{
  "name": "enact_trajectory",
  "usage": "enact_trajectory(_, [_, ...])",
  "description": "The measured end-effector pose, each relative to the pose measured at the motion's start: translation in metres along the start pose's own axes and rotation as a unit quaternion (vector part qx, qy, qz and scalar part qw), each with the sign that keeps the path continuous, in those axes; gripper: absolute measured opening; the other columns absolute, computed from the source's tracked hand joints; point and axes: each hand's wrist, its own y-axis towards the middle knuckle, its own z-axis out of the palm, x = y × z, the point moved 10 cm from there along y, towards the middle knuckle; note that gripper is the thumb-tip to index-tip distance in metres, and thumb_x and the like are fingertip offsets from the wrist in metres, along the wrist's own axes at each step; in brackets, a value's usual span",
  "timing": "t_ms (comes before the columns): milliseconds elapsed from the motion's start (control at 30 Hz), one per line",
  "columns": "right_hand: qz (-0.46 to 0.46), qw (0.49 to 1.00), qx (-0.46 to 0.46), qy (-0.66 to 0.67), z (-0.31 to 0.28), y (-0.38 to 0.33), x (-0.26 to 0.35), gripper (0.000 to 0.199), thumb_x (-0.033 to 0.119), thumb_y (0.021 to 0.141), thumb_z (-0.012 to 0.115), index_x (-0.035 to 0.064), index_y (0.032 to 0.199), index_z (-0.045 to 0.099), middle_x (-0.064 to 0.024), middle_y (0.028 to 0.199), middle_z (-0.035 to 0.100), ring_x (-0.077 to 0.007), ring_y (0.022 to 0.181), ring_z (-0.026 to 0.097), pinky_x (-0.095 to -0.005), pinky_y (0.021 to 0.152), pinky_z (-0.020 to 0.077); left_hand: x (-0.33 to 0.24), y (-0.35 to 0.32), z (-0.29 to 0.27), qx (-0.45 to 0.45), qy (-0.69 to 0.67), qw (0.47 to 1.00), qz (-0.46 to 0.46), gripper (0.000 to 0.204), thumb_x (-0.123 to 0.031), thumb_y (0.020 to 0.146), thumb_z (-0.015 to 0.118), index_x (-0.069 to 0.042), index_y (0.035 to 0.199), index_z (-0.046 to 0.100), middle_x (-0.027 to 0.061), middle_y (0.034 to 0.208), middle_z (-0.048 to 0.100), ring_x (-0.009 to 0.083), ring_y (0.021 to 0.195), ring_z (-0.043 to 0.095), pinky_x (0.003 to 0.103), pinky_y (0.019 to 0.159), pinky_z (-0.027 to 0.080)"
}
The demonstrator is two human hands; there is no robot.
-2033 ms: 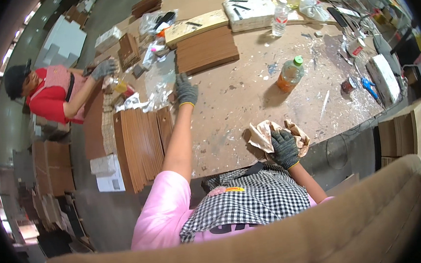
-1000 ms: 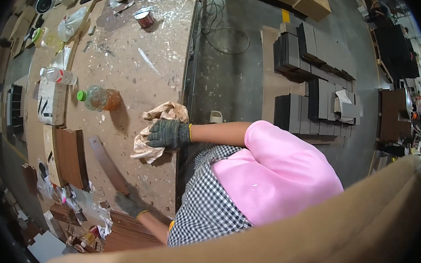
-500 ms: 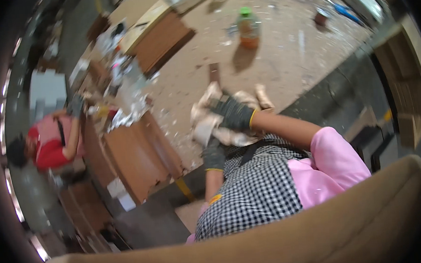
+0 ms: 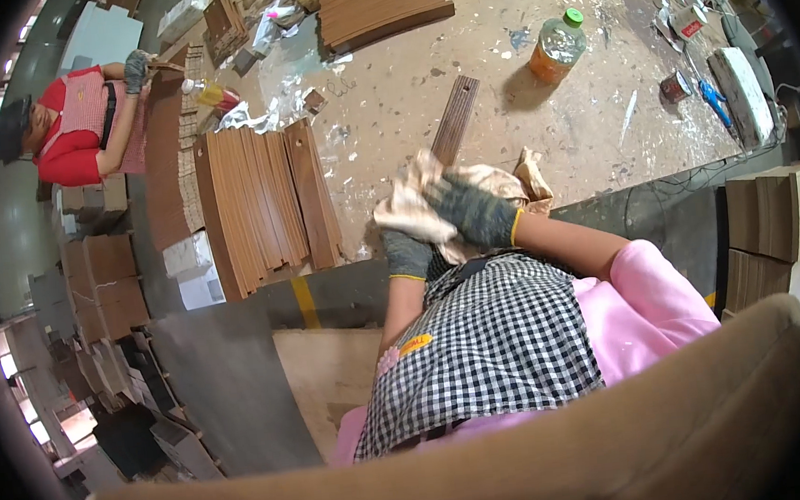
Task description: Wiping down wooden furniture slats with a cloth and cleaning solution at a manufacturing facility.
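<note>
A narrow dark brown wooden slat (image 4: 457, 119) with a hole near its far end lies on the table, pointing away from me. A crumpled cream cloth (image 4: 408, 210) covers its near part. My right hand (image 4: 474, 211), in a dark grey knitted glove with a yellow cuff, is closed on the cloth and presses it over the slat. My left hand (image 4: 408, 255), gloved alike, is at the cloth's near edge by the apron; the cloth hides its fingers. A second bunched part of cloth (image 4: 533, 181) lies right of my right hand.
On the table (image 4: 598, 140) stand a green-capped bottle of orange liquid (image 4: 557, 48) and a small can (image 4: 675, 87), near blue-handled scissors (image 4: 715, 103). Brown slats (image 4: 251, 205) are stacked at left, others (image 4: 381, 9) at the back. A co-worker (image 4: 90, 133) in red works far left.
My view has turned, so the table and bottle appear farther right and the picture is sharper. More of the slat shows beyond the cloth. Both hands stay at the cloth.
</note>
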Motion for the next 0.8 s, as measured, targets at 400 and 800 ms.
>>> enact_trajectory(400, [0.325,0.453,-0.469,0.684,-0.062,-0.159,-0.176,0.029,0.024,0.103,0.057,0.0070,0.126,0.059,-0.0075,0.115,0.064,-0.0159,0.099,0.063,-0.0319,0.088,0.0564,-0.004,-0.020,0.105,-0.089,0.316,0.944,-0.031,0.049,-0.002,0.093,0.056,-0.002,0.141,0.047,0.0207,0.140,0.051,0.0321,0.124,0.054,0.045,0.108,0.046])
enact_trajectory(800, [0.138,0.969,-0.174,0.110,-0.013,-0.038,-0.104,0.072,0.055,0.091,0.057,0.0188,0.151,0.044,-0.0098,0.158,0.039,-0.0315,0.149,0.029,-0.0507,0.124,0.0139,0.015,0.008,0.108,-0.037,0.076,0.996,-0.040,0.045,-0.021,0.100,0.051,-0.002,0.140,0.046,0.0146,0.131,0.058,0.0264,0.125,0.054,0.039,0.108,0.044])
